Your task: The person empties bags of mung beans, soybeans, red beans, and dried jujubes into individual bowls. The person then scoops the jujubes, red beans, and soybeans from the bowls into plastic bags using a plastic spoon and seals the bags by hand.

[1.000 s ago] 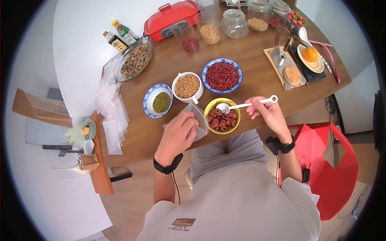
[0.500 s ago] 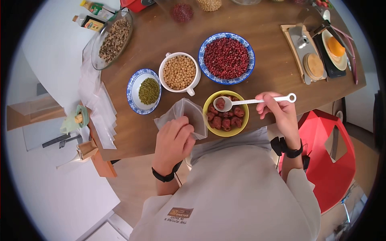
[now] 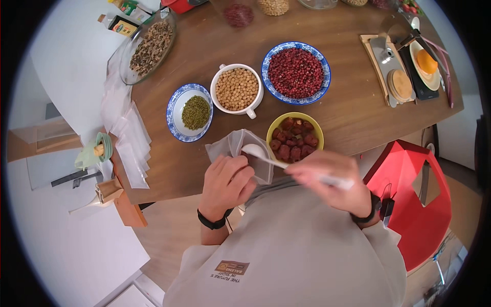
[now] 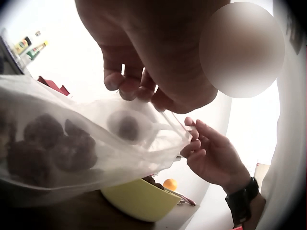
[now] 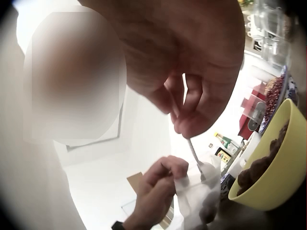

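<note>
**Long-handled white spoon [image 3: 276,163] slants from right hand [image 3: 332,179] into translucent plastic bag [image 3: 237,140]**

The bag lies ahead of the right hand and to its left, near the counter's [image 3: 353,123] front edge. The spoon's long axis bridges that gap: handle end at the right hand, round scoop behind the bag's film. Through the film, one dark, wrinkled lump [image 4: 128,128] shows in the scoop; more dark fruit [image 4: 48,148] sits deeper in the bag.

The right grip is clamped on the handle, thumb against fingers. The left hand [image 3: 227,184], nearer the bag, has its grip pinched together on the film at the mouth. Whether the bag's base rests on the counter, I cannot tell.

Just beside the bag, on its right, stands a round yellow bowl [image 5: 268,191] of wrinkled, dark-red dried fruit [image 3: 294,142].
</note>
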Demonstrator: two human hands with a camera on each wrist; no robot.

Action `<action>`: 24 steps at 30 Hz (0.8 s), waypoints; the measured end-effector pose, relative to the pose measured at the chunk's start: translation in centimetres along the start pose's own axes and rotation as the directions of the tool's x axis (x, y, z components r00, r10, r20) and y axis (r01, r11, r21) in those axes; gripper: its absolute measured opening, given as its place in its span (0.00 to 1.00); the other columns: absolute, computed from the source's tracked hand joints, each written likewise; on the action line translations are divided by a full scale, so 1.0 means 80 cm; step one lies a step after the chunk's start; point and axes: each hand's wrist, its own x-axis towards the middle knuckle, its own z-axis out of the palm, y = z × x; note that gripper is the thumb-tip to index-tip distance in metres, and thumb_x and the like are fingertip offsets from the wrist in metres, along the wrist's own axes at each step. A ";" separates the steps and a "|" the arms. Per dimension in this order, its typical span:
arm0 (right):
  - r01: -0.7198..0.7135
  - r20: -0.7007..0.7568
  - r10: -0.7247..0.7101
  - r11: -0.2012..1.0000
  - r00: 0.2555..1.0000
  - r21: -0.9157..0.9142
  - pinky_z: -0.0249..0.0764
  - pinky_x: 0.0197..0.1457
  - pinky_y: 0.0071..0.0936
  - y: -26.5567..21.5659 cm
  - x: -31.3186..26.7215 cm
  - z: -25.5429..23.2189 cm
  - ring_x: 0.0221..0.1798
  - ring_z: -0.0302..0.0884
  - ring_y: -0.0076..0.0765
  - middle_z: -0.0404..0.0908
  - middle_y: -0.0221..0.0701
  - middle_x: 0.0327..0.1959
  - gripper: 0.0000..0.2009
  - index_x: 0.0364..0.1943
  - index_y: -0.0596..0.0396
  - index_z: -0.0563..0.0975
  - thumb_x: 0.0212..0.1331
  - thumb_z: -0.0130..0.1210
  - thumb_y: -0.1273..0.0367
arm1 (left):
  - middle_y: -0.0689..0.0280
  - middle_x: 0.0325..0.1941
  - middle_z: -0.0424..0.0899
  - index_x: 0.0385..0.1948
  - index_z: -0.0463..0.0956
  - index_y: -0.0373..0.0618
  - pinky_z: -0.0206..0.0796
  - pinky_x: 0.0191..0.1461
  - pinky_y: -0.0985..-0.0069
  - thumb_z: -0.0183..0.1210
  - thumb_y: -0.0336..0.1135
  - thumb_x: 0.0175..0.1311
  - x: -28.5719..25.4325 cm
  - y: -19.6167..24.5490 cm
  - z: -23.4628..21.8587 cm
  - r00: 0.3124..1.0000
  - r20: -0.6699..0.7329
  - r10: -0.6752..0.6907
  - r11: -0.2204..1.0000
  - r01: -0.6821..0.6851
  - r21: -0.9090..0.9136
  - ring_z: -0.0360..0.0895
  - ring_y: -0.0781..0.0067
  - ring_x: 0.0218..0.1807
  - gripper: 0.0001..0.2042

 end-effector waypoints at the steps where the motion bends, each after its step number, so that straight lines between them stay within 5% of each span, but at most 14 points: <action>1: 0.185 0.070 -0.175 0.969 0.982 -0.162 0.81 0.42 0.35 -0.003 0.005 0.013 0.37 0.84 0.38 0.86 0.33 0.38 0.13 0.50 0.56 0.85 0.60 0.67 0.75 | 0.62 0.41 0.78 0.37 0.77 0.45 0.69 0.34 0.66 0.66 0.24 0.40 -0.006 0.000 -0.003 0.998 -0.049 0.031 0.999 -0.031 -0.008 0.76 0.59 0.31 0.17; 2: 0.206 0.116 -0.191 0.969 0.975 -0.139 0.81 0.41 0.35 -0.005 0.004 0.023 0.38 0.83 0.41 0.84 0.32 0.36 0.17 0.48 0.56 0.85 0.51 0.72 0.75 | 0.62 0.41 0.78 0.37 0.77 0.45 0.69 0.34 0.66 0.66 0.24 0.40 -0.010 0.001 -0.006 0.998 -0.050 0.024 1.000 -0.025 -0.004 0.76 0.59 0.31 0.17; 4: 0.231 0.100 -0.218 0.962 0.971 -0.143 0.81 0.39 0.34 -0.016 0.005 0.030 0.37 0.83 0.40 0.84 0.31 0.35 0.19 0.47 0.56 0.85 0.48 0.72 0.76 | 0.62 0.38 0.77 0.35 0.78 0.45 0.69 0.30 0.67 0.63 0.22 0.38 -0.019 0.004 -0.012 0.975 -0.215 0.051 0.998 -0.054 -0.010 0.74 0.60 0.27 0.17; 8: 0.309 0.080 -0.299 0.938 0.951 -0.157 0.79 0.32 0.33 -0.030 0.011 0.027 0.33 0.83 0.38 0.83 0.32 0.31 0.20 0.46 0.58 0.86 0.43 0.73 0.79 | 0.63 0.37 0.77 0.31 0.79 0.45 0.68 0.29 0.67 0.60 0.21 0.37 -0.046 0.006 -0.027 0.958 -0.287 -0.001 1.000 0.002 0.005 0.74 0.62 0.27 0.14; 12: 0.393 0.092 -0.385 0.913 0.918 -0.107 0.78 0.30 0.34 -0.035 0.003 0.004 0.31 0.83 0.37 0.83 0.31 0.29 0.16 0.43 0.59 0.86 0.47 0.71 0.78 | 0.60 0.36 0.77 0.26 0.79 0.42 0.68 0.29 0.66 0.58 0.21 0.38 -0.064 -0.002 -0.049 0.939 -0.342 -0.049 0.997 0.064 0.034 0.74 0.60 0.27 0.10; 15: 0.427 -0.066 -0.435 0.897 0.898 -0.115 0.76 0.31 0.33 -0.026 -0.017 -0.013 0.30 0.82 0.37 0.83 0.31 0.28 0.08 0.38 0.59 0.85 0.54 0.66 0.76 | 0.55 0.35 0.79 0.25 0.77 0.37 0.70 0.38 0.67 0.51 0.18 0.46 -0.084 -0.007 -0.079 0.894 -0.423 -0.146 0.981 0.185 0.052 0.75 0.60 0.34 0.07; 17: 0.240 -0.270 -0.294 0.946 0.917 -0.218 0.74 0.32 0.32 -0.026 -0.029 -0.020 0.29 0.79 0.37 0.84 0.31 0.29 0.04 0.35 0.60 0.84 0.58 0.60 0.75 | 0.55 0.35 0.80 0.25 0.77 0.37 0.69 0.39 0.69 0.50 0.18 0.46 -0.096 -0.015 -0.097 0.783 -0.570 -0.249 0.936 0.347 0.068 0.75 0.61 0.34 0.07; 18: 0.242 -0.272 -0.295 0.947 0.916 -0.211 0.74 0.32 0.32 -0.024 -0.033 -0.027 0.29 0.79 0.37 0.84 0.31 0.29 0.04 0.35 0.60 0.84 0.58 0.60 0.75 | 0.56 0.35 0.80 0.24 0.75 0.36 0.68 0.40 0.71 0.49 0.18 0.47 -0.099 -0.020 -0.102 0.757 -0.615 -0.220 0.945 0.321 0.057 0.75 0.62 0.35 0.06; 22: 0.025 -0.276 -0.169 0.889 0.946 -0.457 0.71 0.32 0.33 -0.027 -0.045 -0.042 0.28 0.77 0.38 0.83 0.34 0.29 0.05 0.35 0.60 0.84 0.59 0.57 0.76 | 0.57 0.33 0.78 0.23 0.73 0.36 0.66 0.40 0.68 0.51 0.22 0.48 -0.083 -0.006 -0.102 0.888 -0.363 -0.282 0.944 0.325 0.061 0.73 0.61 0.33 0.03; 24: -0.029 -0.250 -0.137 0.827 0.959 -0.562 0.70 0.32 0.33 -0.028 -0.046 -0.046 0.29 0.78 0.40 0.82 0.34 0.28 0.06 0.35 0.59 0.84 0.58 0.56 0.77 | 0.56 0.32 0.78 0.23 0.73 0.36 0.65 0.39 0.68 0.52 0.22 0.47 -0.081 -0.009 -0.101 0.884 -0.422 -0.199 0.968 0.244 0.055 0.73 0.61 0.32 0.03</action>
